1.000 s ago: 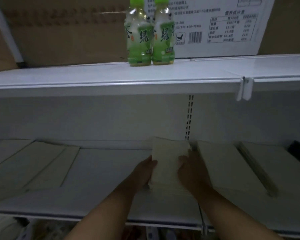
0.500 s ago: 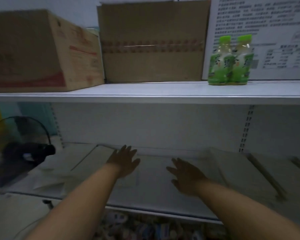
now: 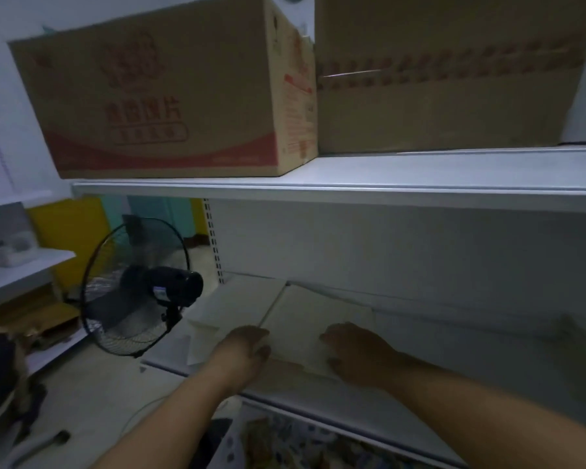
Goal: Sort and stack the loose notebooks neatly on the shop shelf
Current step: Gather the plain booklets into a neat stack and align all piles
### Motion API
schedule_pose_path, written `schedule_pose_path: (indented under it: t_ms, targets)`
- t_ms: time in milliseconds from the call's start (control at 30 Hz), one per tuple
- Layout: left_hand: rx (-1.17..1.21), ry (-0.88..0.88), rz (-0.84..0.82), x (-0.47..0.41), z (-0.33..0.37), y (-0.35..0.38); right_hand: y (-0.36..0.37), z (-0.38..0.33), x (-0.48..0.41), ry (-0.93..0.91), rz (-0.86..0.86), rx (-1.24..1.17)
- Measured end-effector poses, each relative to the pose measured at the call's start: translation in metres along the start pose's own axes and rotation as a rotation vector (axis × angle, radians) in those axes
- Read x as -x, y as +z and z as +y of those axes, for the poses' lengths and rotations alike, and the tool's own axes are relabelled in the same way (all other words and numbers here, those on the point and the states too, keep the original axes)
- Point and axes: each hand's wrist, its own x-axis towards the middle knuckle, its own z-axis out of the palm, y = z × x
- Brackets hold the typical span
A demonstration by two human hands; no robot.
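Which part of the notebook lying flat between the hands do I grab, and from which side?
Probably the near edge, from the front. The notebook lies flat on the shelf, so only edges offer a hold, and a second notebook lies along its left side.

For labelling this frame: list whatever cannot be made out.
Head view, dim and blurred:
- Notebooks: their count; pale covers merge.
- Left hand: grip or mere touch; its own back hides the fingers.
- Right cardboard box: cut off by the top edge.
- Goods under the shelf: blurred, cut by the bottom edge.
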Motion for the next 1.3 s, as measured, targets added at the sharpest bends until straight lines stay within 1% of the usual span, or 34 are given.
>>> schedule_pose_path:
  t_ms: [100,200,267,333,433,533,600,667,700,767,833,867,900,933,967,1033,1067,1100,1133,1167,1200,1233,1300]
  targets:
    - [0.012,-0.044,0.094,-0.016,-0.024,-0.011,-0.004,-0.006,-0.041,0.003,0.074,-0.103]
    - [0.000,-0.105,0.124,-0.037,-0.046,-0.029,-0.004,-0.012,-0.080,-0.004,0.107,-0.208]
    - [-0.041,-0.208,0.102,-0.050,-0.058,-0.044,-0.006,-0.019,-0.102,-0.005,0.130,-0.274]
    - [-0.104,-0.323,0.037,-0.062,-0.074,-0.051,-0.008,-0.029,-0.121,-0.005,0.180,-0.351]
    - [-0.087,-0.397,-0.016,-0.076,-0.097,-0.051,-0.008,-0.044,-0.143,0.051,0.218,-0.463]
    - [-0.036,-0.369,0.009,-0.086,-0.110,-0.056,-0.003,-0.054,-0.153,0.156,0.185,-0.507]
    - [0.064,-0.365,0.016,-0.095,-0.117,-0.062,0.001,-0.058,-0.157,0.210,0.182,-0.465]
    - [0.131,-0.341,-0.010,-0.105,-0.128,-0.067,0.003,-0.063,-0.159,0.275,0.192,-0.437]
    - [0.134,-0.332,-0.029,-0.108,-0.131,-0.069,0.005,-0.066,-0.160,0.308,0.200,-0.435]
    - [0.051,-0.271,-0.048,-0.110,-0.136,-0.071,0.007,-0.075,-0.159,0.371,0.216,-0.421]
    - [-0.048,-0.182,-0.017,-0.111,-0.137,-0.073,0.009,-0.083,-0.158,0.414,0.238,-0.400]
    - [-0.046,-0.141,0.013,-0.111,-0.137,-0.075,0.009,-0.088,-0.157,0.431,0.241,-0.389]
    - [0.004,-0.116,0.027,-0.110,-0.136,-0.080,0.009,-0.093,-0.157,0.442,0.242,-0.385]
    - [0.136,-0.110,0.013,-0.112,-0.136,-0.084,0.008,-0.097,-0.155,0.453,0.234,-0.402]
    - [0.372,-0.127,-0.042,-0.114,-0.136,-0.088,0.008,-0.099,-0.154,0.457,0.221,-0.452]
    - [0.890,-0.158,-0.270,-0.114,-0.135,-0.095,0.009,-0.104,-0.146,0.454,0.218,-0.545]
    - [1.031,-0.159,-0.391,-0.113,-0.137,-0.095,0.009,-0.107,-0.139,0.456,0.247,-0.560]
    - [1.095,-0.154,-0.471,-0.114,-0.141,-0.094,0.011,-0.109,-0.132,0.463,0.301,-0.521]
    - [1.134,-0.146,-0.526,-0.116,-0.145,-0.091,0.014,-0.111,-0.123,0.471,0.348,-0.430]
    - [1.154,-0.137,-0.559,-0.118,-0.149,-0.088,0.018,-0.114,-0.113,0.470,0.356,-0.319]
    - [1.159,-0.128,-0.576,-0.119,-0.152,-0.086,0.020,-0.119,-0.103,0.488,0.305,-0.241]
    - [1.151,-0.114,-0.581,-0.118,-0.155,-0.084,0.023,-0.124,-0.094,0.518,0.206,-0.196]
    - [1.144,-0.083,-0.622,-0.116,-0.161,-0.081,0.033,-0.127,-0.082,0.555,0.049,-0.164]
